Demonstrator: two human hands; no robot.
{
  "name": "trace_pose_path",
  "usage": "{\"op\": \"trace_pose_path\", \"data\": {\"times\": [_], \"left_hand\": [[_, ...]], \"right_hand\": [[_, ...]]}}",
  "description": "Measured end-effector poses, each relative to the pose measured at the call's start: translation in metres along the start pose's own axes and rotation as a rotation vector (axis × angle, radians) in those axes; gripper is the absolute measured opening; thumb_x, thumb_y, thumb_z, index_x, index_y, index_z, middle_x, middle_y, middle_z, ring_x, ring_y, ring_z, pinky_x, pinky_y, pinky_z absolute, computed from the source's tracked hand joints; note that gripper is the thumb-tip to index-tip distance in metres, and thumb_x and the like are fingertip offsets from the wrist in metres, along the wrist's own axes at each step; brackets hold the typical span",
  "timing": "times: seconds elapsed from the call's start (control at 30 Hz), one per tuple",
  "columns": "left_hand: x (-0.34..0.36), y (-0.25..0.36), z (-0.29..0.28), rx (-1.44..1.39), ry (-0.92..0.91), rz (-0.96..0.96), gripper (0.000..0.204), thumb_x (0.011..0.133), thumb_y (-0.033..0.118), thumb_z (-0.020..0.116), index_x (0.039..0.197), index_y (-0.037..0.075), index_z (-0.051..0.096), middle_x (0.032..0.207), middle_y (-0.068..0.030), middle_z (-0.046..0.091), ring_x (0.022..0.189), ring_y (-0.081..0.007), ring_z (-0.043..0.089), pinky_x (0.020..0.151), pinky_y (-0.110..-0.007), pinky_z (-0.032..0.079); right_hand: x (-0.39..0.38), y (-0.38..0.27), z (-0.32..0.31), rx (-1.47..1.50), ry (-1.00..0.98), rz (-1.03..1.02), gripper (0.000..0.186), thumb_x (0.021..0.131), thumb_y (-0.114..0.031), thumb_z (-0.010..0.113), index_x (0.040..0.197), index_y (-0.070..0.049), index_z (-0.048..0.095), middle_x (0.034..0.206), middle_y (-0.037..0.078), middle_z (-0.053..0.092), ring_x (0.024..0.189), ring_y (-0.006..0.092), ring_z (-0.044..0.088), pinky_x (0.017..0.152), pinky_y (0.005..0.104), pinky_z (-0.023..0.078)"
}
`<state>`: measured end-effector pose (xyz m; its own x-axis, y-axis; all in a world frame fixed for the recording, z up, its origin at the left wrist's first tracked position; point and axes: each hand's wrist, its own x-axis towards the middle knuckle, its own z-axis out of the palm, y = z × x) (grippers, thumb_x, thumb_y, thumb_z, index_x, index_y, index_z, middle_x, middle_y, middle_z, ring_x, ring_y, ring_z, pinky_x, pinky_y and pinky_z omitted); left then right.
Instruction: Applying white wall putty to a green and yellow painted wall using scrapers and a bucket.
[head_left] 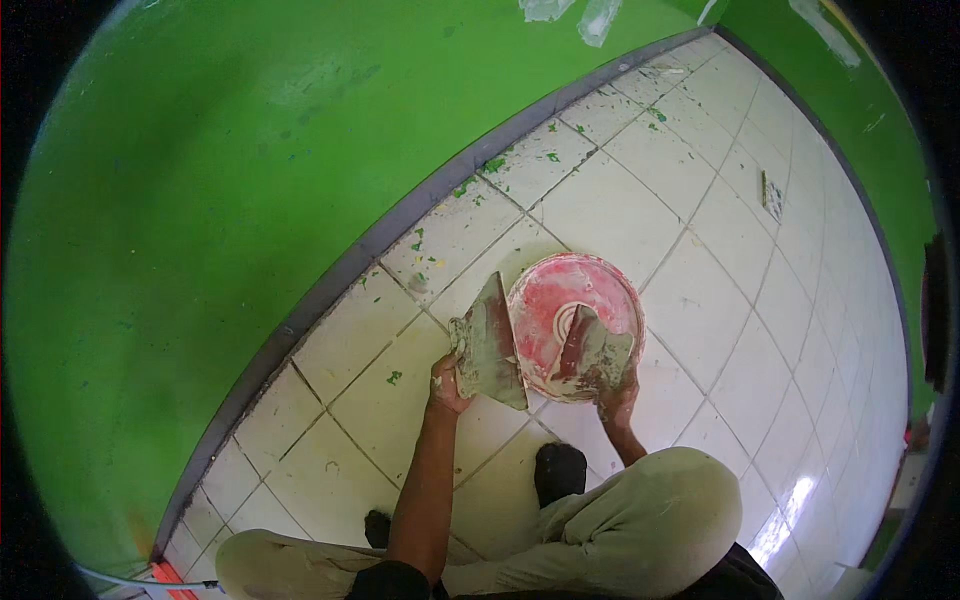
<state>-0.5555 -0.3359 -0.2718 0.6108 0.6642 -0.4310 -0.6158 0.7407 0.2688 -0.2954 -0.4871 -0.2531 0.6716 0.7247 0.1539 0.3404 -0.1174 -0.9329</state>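
Note:
My left hand (447, 384) grips a wide flat putty-smeared scraper (489, 345), held upright just left of a round red bucket (575, 325). My right hand (617, 395) holds a second, smaller scraper (590, 352) whose blade dips into the bucket's pale filler. The two blades stand apart, with the bucket rim between them. I crouch over the bucket, knees in light trousers at the lower edge.
A bright green wall (200, 200) with a grey skirting strip (330, 290) runs along the left. White floor tiles (700, 300) carry green paint flecks near the wall. A second green wall stands at the far right. A dark shoe (560, 468) rests below the bucket.

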Motion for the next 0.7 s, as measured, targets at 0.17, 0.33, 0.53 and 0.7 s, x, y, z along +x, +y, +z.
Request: {"op": "trace_pose_path", "data": {"times": [0.17, 0.33, 0.53, 0.7], "left_hand": [[0.002, -0.002, 0.003, 0.003, 0.03, 0.028, 0.052, 0.081, 0.026, 0.05, 0.128, 0.003, 0.048, 0.122, -0.0145, 0.057, 0.109, -0.031, 0.057, 0.096, -0.044, 0.044], [0.0, -0.005, 0.003, -0.008, -0.04, 0.032, 0.053, 0.081, 0.025, 0.051, 0.128, 0.002, 0.048, 0.122, -0.0148, 0.057, 0.108, -0.0312, 0.057, 0.095, -0.044, 0.044], [-0.003, -0.004, 0.016, 0.011, 0.049, 0.073, 0.054, 0.08, 0.024, 0.052, 0.129, 0.002, 0.047, 0.122, -0.0148, 0.057, 0.108, -0.031, 0.057, 0.095, -0.044, 0.045], [-0.004, 0.001, 0.003, -0.011, -0.028, 0.078, 0.054, 0.08, 0.026, 0.054, 0.128, 0.002, 0.049, 0.122, -0.0145, 0.057, 0.108, -0.0313, 0.057, 0.094, -0.045, 0.045]], "right_hand": [[-0.008, -0.034, 0.023, 0.029, 0.029, 0.195, 0.051, 0.081, -0.009, 0.066, 0.126, 0.003, 0.044, 0.106, 0.021, 0.063, 0.091, 0.0259, 0.062, 0.078, 0.0369, 0.049], [-0.014, -0.009, 0.055, 0.075, 0.192, 0.125, 0.05, 0.081, -0.005, 0.065, 0.126, 0.003, 0.045, 0.113, 0.021, 0.059, 0.099, 0.025, 0.058, 0.085, 0.0359, 0.046], [-0.005, -0.013, 0.076, 0.291, 0.23, 0.192, 0.047, 0.08, -0.003, 0.064, 0.122, 0.005, 0.046, 0.109, 0.017, 0.06, 0.09, 0.027, 0.061, 0.081, 0.0361, 0.049], [0.01, 0.015, 0.079, 0.566, 0.113, 0.376, 0.043, 0.08, -0.008, 0.067, 0.118, 0.002, 0.049, 0.107, 0.013, 0.061, 0.08, 0.0256, 0.063, 0.068, 0.0352, 0.053]]}}
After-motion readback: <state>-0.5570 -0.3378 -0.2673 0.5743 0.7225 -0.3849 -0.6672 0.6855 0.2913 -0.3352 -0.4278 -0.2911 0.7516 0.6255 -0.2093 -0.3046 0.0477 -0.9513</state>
